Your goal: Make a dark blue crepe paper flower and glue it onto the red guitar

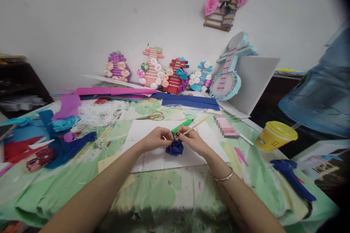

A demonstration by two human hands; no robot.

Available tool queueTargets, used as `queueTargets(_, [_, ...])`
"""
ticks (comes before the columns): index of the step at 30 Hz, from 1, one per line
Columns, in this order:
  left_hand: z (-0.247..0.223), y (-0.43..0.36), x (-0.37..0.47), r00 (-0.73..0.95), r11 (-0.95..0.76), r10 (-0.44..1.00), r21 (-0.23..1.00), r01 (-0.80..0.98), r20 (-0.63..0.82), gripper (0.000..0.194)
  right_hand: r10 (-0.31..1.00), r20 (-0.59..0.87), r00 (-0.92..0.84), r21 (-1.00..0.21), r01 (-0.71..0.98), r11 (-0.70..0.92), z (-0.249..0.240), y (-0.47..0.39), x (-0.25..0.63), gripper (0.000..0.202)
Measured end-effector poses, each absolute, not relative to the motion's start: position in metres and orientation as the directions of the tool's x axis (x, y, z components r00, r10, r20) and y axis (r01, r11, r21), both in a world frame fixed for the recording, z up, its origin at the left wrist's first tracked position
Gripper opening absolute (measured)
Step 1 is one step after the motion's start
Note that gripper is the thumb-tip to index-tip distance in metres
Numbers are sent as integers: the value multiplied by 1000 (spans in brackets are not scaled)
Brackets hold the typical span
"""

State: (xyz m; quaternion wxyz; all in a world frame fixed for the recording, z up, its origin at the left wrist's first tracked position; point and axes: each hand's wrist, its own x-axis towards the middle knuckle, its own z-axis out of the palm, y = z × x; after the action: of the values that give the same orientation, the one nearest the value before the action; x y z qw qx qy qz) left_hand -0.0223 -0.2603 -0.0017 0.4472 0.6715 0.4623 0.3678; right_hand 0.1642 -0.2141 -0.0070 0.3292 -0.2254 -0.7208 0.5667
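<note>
A dark blue crumpled crepe-paper flower [175, 148] is between my hands, low over a white board [153, 162]. My left hand [155, 140] pinches the flower's upper left edge with thumb and fingers. A thin wooden stick [197, 123] slants up and right out of my right hand [193, 141], whose fingers close on it at the flower's upper right edge. My fingers partly hide the stick's lower end. Just beyond the hands lies a green pen-like tool [182, 126] on the board. Gold-handled scissors [156, 116] rest at the board's far edge.
Blue paper strips [188, 101] and magenta paper [115, 91] lie farther back. White yarn [101, 112] is heaped left. Decorated paper instruments [175, 78] lean on the wall. At right are a yellow lidded tub [277, 136], a blue glue gun [294, 179] and a pixelated pink item [226, 125].
</note>
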Motion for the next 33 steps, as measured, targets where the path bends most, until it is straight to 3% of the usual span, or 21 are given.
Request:
queueTargets(14, [-3,-261,-21,313,-81,950,976,202,14,14,697,232,-679,-945,12,326,-7,-214,166,22])
queueTargets(33, [-9,-258,-21,390,-112,920,971,209,23,17,662,251,-706,-906,71,418,-2,-218,168,16])
